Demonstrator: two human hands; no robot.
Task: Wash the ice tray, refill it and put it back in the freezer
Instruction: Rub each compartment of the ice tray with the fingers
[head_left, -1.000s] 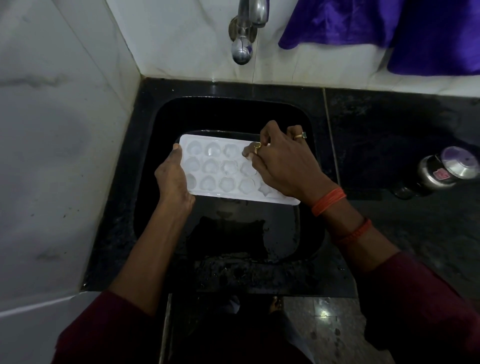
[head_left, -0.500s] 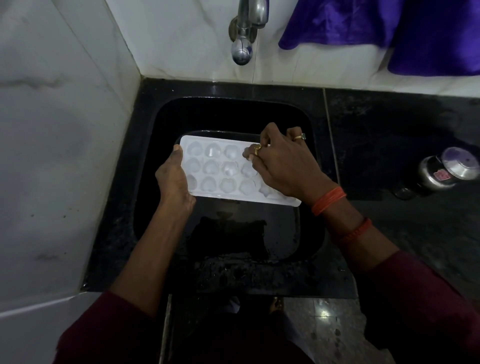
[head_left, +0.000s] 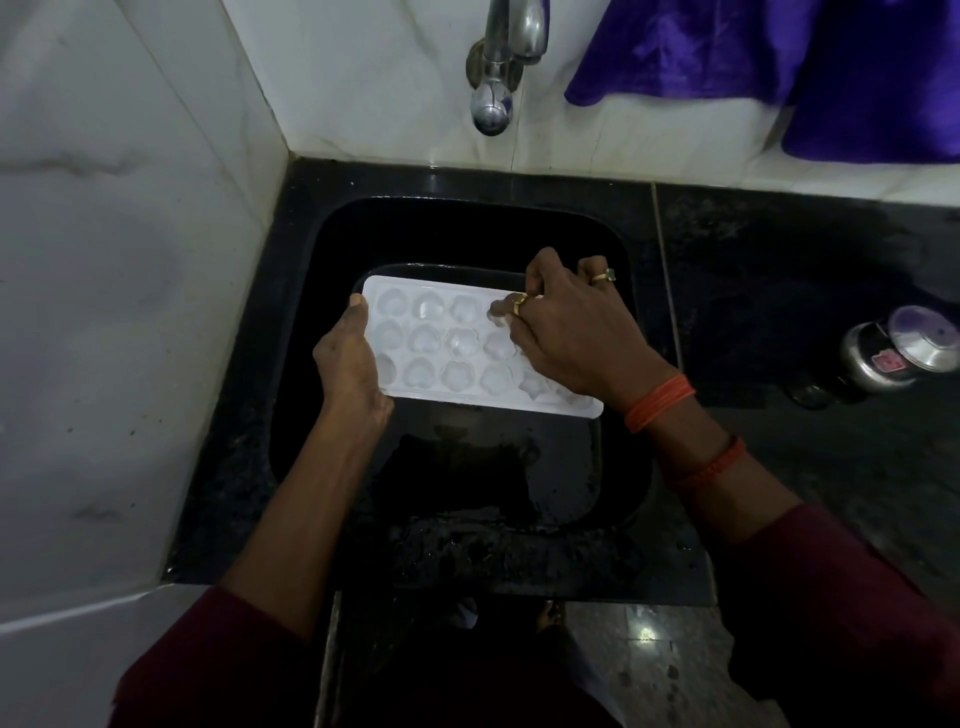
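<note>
Barely anything has shifted: left hand (head_left: 348, 364) still grips the ice tray (head_left: 441, 343) by its left end over the sink (head_left: 467, 228), centre frame; right hand (head_left: 571, 332) curls over its far edge

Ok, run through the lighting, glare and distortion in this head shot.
Head view: dim overall, so the black sink swallows detail while the white ice tray stands out, its cells soft-edged; head view: small glints sit on the tap and on the lid of the steel container; head view: wide-angle distortion curves the wall corner and counter edges toward the borders.
</note>
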